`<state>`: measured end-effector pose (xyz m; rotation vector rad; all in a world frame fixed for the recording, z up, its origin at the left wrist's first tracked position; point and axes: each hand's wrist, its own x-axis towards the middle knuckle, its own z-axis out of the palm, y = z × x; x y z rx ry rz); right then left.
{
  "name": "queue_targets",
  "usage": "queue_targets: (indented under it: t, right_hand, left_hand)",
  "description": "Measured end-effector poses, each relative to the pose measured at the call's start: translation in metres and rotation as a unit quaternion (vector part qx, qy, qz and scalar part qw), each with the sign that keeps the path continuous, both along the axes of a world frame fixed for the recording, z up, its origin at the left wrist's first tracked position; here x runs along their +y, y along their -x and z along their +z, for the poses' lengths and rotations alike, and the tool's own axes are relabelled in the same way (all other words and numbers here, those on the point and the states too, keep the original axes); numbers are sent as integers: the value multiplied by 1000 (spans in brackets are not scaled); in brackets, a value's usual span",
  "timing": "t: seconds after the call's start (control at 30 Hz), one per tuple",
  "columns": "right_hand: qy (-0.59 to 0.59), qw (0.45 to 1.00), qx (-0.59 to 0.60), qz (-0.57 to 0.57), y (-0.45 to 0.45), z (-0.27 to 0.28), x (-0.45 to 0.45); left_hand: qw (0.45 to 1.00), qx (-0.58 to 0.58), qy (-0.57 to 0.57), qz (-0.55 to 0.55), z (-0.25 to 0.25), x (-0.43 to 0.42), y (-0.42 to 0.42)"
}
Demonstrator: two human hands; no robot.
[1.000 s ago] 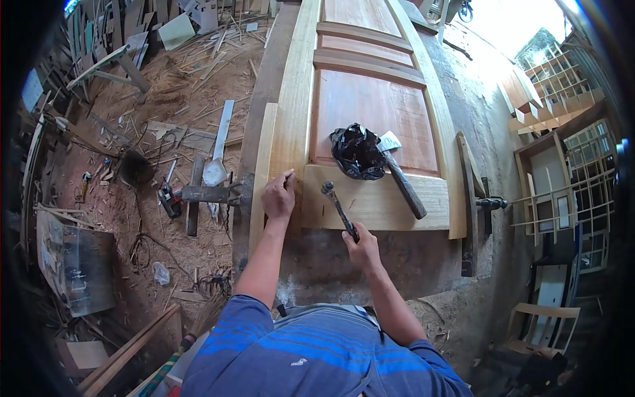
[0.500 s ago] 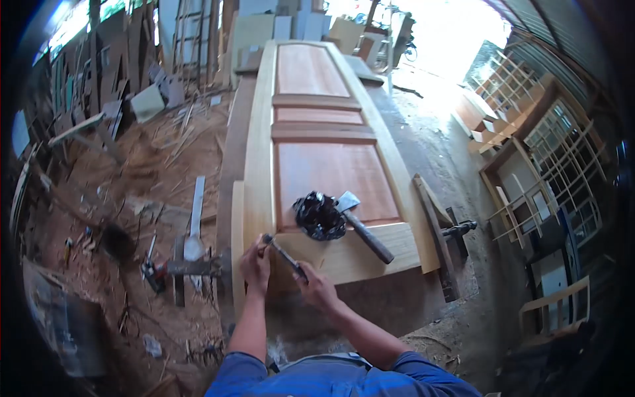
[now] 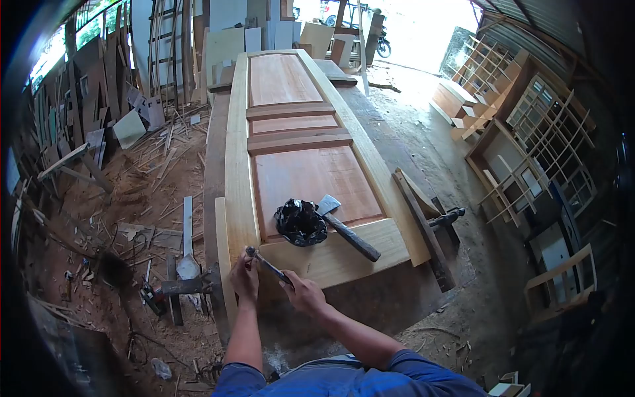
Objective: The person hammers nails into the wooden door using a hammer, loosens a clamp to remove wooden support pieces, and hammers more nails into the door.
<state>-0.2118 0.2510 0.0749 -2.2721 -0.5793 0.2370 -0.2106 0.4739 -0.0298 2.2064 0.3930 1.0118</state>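
My left hand [image 3: 245,278] is closed at the near-left corner of a panelled wooden door [image 3: 311,255], its fingers pinching around the dark, rounded end of a slim rod-like tool [image 3: 268,265]. The other end of that tool, which looks dark, is gripped by my right hand [image 3: 304,294]. What kind of tool it is, I cannot make out. On the door's lower panel, just beyond my hands, sits a crumpled black plastic bag [image 3: 301,223] with its mouth gaping. Beside it lies a hatchet [image 3: 354,236], head away from me and handle slanting toward the near right.
Clamp bars with a metal head [image 3: 447,218] stand at the door's right edge, and another clamp [image 3: 188,286] juts out on the left. Wood scraps litter the floor at left. Lattice frames [image 3: 539,152] lean at right; boards [image 3: 225,49] stand at the back.
The view has shifted, so the door and bag appear further left. Both hands keep hold of the slim tool, in nearly the same pose.
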Motion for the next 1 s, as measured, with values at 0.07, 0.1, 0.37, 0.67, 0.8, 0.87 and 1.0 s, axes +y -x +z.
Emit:
queue_targets:
  t: [0.07, 0.1, 0.37, 0.67, 0.8, 0.87, 1.0]
  right_hand:
    - [3, 1000, -1, -4, 0, -3, -2]
    - [5, 1000, -2, -5, 1, -4, -2]
    - [38, 999, 1, -6, -1, -18, 0]
    - [36, 999, 4, -3, -2, -11, -2]
    - [18, 1000, -14, -15, -4, -5, -1]
    - [-62, 998, -32, -13, -1, -5, -1]
    - [79, 996, 40, -3, -10, -25, 1]
  left_hand:
    - [1000, -1, 2, -7, -3, 0, -1]
    - [1000, 22, 17, 1, 9, -4, 1]
    - [1000, 22, 22, 4, 5, -3, 2]
    - [993, 105, 25, 52, 22, -10, 4]
    - [993, 92, 63, 33, 9, -2, 2]
    - [993, 96, 62, 39, 6, -7, 4]
    - [993, 98, 30, 50, 9, -5, 2]
